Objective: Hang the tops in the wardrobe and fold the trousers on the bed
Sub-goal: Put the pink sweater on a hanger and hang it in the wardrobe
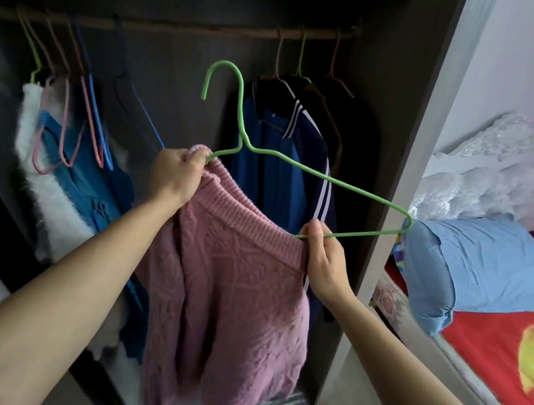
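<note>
My left hand [177,177] is clamped on the sweater's [229,283] collar and the hanger's [325,175] left arm. My right hand [323,259] pinches the hanger's bottom wire together with the knit's other edge. The hanger is tilted, its right end outside the sweater, its left end seemingly tucked inside. I hold both before the open wardrobe [417,138], below the rail [215,30]; the bed [500,324] lies to the right.

Middle stretch of the rail [194,29] is open, between the bunch of hangers [75,62] on the left and the dark jackets [264,167] on the right. The wardrobe side panel [407,136] boxes in the right edge.
</note>
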Tool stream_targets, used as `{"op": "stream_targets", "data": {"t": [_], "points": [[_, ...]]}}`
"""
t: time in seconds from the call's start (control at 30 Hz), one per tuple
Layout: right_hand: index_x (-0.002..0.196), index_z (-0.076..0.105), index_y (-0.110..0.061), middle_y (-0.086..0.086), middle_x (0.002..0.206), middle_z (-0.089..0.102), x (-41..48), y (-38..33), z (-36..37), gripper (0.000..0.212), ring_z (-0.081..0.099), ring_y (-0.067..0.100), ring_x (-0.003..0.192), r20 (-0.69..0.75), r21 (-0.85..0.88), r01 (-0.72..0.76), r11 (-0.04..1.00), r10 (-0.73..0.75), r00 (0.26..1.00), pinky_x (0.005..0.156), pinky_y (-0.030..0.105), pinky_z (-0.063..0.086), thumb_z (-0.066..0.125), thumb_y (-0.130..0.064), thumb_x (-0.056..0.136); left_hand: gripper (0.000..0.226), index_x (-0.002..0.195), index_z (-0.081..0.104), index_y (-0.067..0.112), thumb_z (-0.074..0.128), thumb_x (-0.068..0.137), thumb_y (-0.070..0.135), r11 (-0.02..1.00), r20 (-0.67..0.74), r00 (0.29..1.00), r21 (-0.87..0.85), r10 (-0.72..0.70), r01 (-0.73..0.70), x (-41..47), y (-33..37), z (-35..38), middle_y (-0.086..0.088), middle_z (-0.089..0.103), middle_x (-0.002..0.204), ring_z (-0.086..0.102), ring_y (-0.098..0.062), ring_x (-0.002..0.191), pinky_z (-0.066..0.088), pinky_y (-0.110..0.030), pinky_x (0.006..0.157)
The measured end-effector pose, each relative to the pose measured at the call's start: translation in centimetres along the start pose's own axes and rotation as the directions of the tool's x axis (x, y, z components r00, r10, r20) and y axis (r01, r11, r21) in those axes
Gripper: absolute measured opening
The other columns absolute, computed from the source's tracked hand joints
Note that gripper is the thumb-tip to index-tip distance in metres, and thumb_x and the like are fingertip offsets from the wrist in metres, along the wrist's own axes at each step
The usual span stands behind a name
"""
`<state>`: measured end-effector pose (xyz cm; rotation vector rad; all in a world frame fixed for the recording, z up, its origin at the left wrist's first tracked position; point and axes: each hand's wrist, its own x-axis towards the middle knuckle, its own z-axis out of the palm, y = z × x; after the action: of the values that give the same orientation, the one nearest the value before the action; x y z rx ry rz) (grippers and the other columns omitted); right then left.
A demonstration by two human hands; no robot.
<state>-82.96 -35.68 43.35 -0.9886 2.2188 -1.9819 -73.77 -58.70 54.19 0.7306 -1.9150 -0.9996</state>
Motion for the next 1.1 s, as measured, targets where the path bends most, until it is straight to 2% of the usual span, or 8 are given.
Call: {"op": "stream_targets", "data": {"t": [0.13, 0.3, 0.37, 0.5, 0.77, 0.9, 1.0, 1.1], "points": [[0.071, 0.054, -0.001, -0.001, 0.058, 0.049, 0.2, 1.3, 0.5, 0.060, 0.049, 0.013, 0.055, 0.128, -0.123, -0.046, 0.991, 0.062, 0.990, 0.061, 0.039, 0.040, 0.034, -0.043, 0.108, 0.033, 0.060, 0.065, 0.018, 0.048, 0.080, 0.037, 0.999, 0.049, 0.998, 0.004, 0.032, -0.032, -0.8, 0.6, 1.1, -0.006, 0.070, 0.063, 0.068, -0.027, 0.074, 0.052, -0.039, 0.071], [0.059, 0.066, -0.034, -0.006, 0.051, 0.054, 0.1, 1.5, 0.6, 0.059, 0.052, 0.008, 0.051, 0.131, -0.169, -0.095, 0.981, 0.117, 0.984, 0.057, 0.031, 0.043, 0.035, -0.049, 0.106, 0.037, 0.052, 0.051, 0.021, 0.042, 0.086, 0.028, 0.995, 0.002, 0.995, 0.020, 0.100, -0.100, -1.9, 0.6, 2.9, -0.001, 0.060, 0.049, 0.063, -0.026, 0.061, 0.043, -0.036, 0.057], [0.057, 0.057, -0.028, 0.001, 0.052, 0.051, -0.2, 1.5, -0.5, 0.059, 0.051, 0.013, 0.049, 0.217, -0.278, -0.002, 0.961, 0.065, 0.974, 0.056, 0.037, 0.044, 0.034, -0.058, 0.103, 0.038, 0.050, 0.049, 0.018, 0.044, 0.086, 0.030, 0.985, -0.027, 0.988, 0.087, 0.152, -0.149, -2.1, 0.4, 3.0, 0.003, 0.055, 0.050, 0.054, -0.021, 0.058, 0.032, -0.032, 0.053], [0.072, 0.053, -0.048, -0.009, 0.066, 0.060, 0.0, 2.1, -3.8, 0.042, 0.057, 0.008, 0.060, 0.421, -0.558, 0.313, 0.768, -0.063, 0.905, 0.059, 0.041, 0.051, 0.029, -0.070, 0.099, 0.039, 0.054, 0.055, 0.012, 0.041, 0.080, 0.038, 0.962, -0.034, 0.981, 0.203, 0.193, -0.183, -1.3, -1.3, 2.7, -0.008, 0.058, 0.057, 0.053, -0.027, 0.062, 0.027, -0.031, 0.057], [0.116, 0.070, -0.023, -0.019, 0.083, 0.060, -0.7, 1.2, -6.3, 0.045, 0.048, -0.002, 0.061, 0.464, -0.601, 0.538, 0.591, -0.289, 0.837, 0.055, 0.012, 0.036, 0.042, -0.055, 0.102, 0.048, 0.071, 0.067, 0.000, 0.037, 0.083, 0.035, 0.943, -0.046, 0.969, 0.245, 0.242, -0.224, -0.1, -3.4, 2.6, -0.026, 0.066, 0.075, 0.049, -0.026, 0.065, 0.024, -0.030, 0.060], [0.106, 0.064, -0.023, -0.017, 0.084, 0.059, -1.5, 0.9, -6.3, 0.040, 0.055, 0.001, 0.065, 0.335, -0.549, 0.374, 0.747, -0.213, 0.918, 0.059, 0.015, 0.040, 0.040, -0.054, 0.102, 0.046, 0.067, 0.065, -0.001, 0.038, 0.084, 0.032, 0.943, -0.035, 0.965, 0.221, 0.261, -0.248, 0.0, -3.7, 2.8, -0.022, 0.062, 0.066, 0.048, -0.024, 0.062, 0.021, -0.030, 0.058], [0.103, 0.056, -0.023, -0.002, 0.076, 0.063, -2.0, 0.5, -5.7, 0.038, 0.059, 0.009, 0.062, 0.084, -0.249, 0.106, 0.963, -0.088, 0.993, 0.058, 0.023, 0.043, 0.030, -0.051, 0.105, 0.035, 0.060, 0.056, 0.009, 0.039, 0.084, 0.028, 0.951, -0.017, 0.964, 0.170, 0.264, -0.257, -0.4, -3.7, 2.7, -0.008, 0.051, 0.057, 0.047, -0.024, 0.059, 0.018, -0.029, 0.055], [0.097, 0.058, -0.018, 0.007, 0.058, 0.059, -2.2, 0.2, -4.6, 0.038, 0.053, 0.013, 0.045, 0.025, -0.083, 0.004, 0.997, -0.002, 1.000, 0.047, 0.023, 0.042, 0.030, -0.040, 0.109, 0.032, 0.057, 0.050, 0.011, 0.040, 0.084, 0.026, 0.960, 0.001, 0.969, 0.135, 0.246, -0.244, -0.9, -3.6, 2.8, -0.001, 0.045, 0.050, 0.040, -0.014, 0.048, 0.019, -0.031, 0.051]]}}
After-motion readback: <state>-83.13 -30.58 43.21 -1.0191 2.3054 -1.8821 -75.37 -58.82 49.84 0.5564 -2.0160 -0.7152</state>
